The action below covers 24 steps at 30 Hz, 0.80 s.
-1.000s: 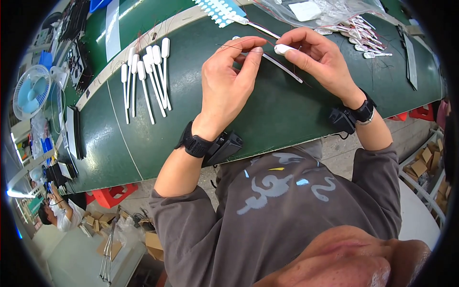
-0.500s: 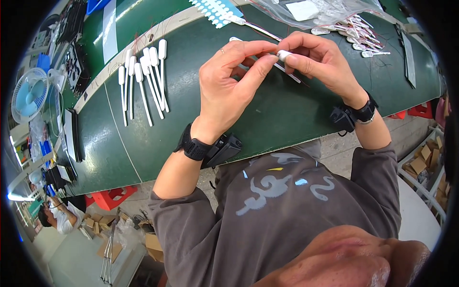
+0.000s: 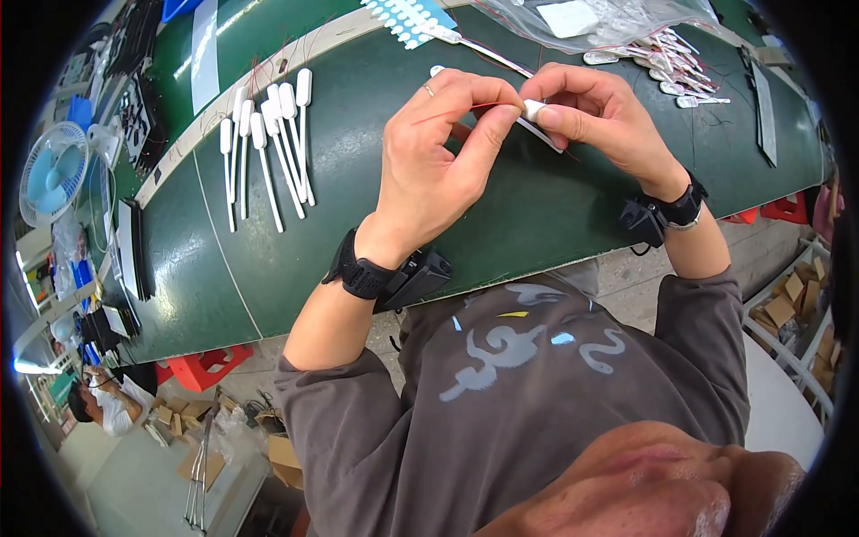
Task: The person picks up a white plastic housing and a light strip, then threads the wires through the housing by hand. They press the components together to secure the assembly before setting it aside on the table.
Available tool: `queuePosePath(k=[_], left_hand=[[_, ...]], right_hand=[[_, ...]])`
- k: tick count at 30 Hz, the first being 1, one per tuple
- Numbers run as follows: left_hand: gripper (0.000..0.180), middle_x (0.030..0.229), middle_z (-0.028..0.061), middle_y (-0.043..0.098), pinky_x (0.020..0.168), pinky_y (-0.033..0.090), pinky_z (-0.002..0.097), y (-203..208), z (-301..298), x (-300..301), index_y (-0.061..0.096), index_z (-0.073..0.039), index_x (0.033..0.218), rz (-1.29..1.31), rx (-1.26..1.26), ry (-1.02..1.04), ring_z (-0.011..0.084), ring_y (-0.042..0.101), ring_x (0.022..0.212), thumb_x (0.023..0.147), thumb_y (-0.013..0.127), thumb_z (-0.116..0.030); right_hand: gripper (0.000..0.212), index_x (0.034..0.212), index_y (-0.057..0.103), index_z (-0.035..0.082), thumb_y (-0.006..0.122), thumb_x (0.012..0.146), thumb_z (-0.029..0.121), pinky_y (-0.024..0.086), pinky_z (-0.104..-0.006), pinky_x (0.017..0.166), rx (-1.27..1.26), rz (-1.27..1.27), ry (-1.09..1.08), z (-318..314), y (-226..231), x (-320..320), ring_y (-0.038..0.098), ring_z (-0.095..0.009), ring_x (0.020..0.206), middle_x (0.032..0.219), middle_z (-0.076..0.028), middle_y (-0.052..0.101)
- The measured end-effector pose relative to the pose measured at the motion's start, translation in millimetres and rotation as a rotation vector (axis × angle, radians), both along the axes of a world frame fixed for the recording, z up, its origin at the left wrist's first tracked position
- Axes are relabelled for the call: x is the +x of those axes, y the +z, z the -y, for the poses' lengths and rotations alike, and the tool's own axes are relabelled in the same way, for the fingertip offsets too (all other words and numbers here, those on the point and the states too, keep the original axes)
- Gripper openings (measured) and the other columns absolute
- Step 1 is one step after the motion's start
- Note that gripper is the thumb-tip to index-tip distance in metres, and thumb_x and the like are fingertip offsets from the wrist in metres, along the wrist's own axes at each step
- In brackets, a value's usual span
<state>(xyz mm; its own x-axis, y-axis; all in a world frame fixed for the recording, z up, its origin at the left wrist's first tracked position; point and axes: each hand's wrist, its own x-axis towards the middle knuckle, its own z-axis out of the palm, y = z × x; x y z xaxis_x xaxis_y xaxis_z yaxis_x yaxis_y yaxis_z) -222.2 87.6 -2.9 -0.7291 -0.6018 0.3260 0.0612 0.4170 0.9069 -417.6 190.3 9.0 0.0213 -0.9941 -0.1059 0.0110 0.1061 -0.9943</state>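
Above the green tabletop my two hands meet at a small white rounded plastic piece. My right hand pinches this piece between thumb and forefinger. With thumb and forefinger pressed together at its other end, my left hand is closed on a thin red wire, which trails back across its fingers. Beneath the hands lies a thin white stick, partly covered by them. Another white-headed piece peeks out behind my left fingers.
On the left lie several white sticks with thick heads and thin red wires. At the back are a blue sheet of white stickers, a clear plastic bag and a pile of small white wired parts. A flat metal strip lies far right.
My left hand has shifted slightly right and turned a little. The red wire now shows more plainly across its fingers. My right hand still pinches the white piece.
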Motion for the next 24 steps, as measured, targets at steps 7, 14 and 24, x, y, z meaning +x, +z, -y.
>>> queuePosePath(k=[7,14,24], left_hand=[[0.013,0.102,0.0050,0.063,0.069,0.056,0.0236,-2.6,3.6,2.2,0.064,0.002,0.102,0.052,0.076,-0.110,0.0106,0.063,0.082,0.097,0.061,-0.009],[0.014,0.101,0.0041,0.062,0.073,0.056,0.0247,3.4,6.5,4.3,0.063,0.003,0.102,0.097,0.093,-0.183,0.0112,0.063,0.085,0.098,0.061,-0.010],[0.014,0.094,0.0015,0.066,0.067,0.055,0.0259,8.4,3.4,2.5,0.068,-0.002,0.105,0.015,0.500,-0.066,0.0085,0.063,0.088,0.094,0.064,-0.010]], right_hand=[[0.023,0.111,0.064,0.002,0.065,0.095,0.019,0.042,-0.0194,0.064,0.055,0.041,0.052,0.6,2.6,-2.2,0.053,-0.004,0.073,0.088,0.004,0.058],[0.024,0.110,0.064,0.003,0.065,0.095,0.021,0.040,-0.0189,0.063,0.086,0.053,0.098,0.7,2.0,-4.1,0.051,-0.003,0.071,0.086,0.004,0.058],[0.023,0.107,0.064,0.004,0.062,0.097,0.025,0.031,-0.0182,0.055,0.172,0.057,0.014,-0.4,8.3,-6.7,0.044,-0.001,0.063,0.074,0.007,0.052]])
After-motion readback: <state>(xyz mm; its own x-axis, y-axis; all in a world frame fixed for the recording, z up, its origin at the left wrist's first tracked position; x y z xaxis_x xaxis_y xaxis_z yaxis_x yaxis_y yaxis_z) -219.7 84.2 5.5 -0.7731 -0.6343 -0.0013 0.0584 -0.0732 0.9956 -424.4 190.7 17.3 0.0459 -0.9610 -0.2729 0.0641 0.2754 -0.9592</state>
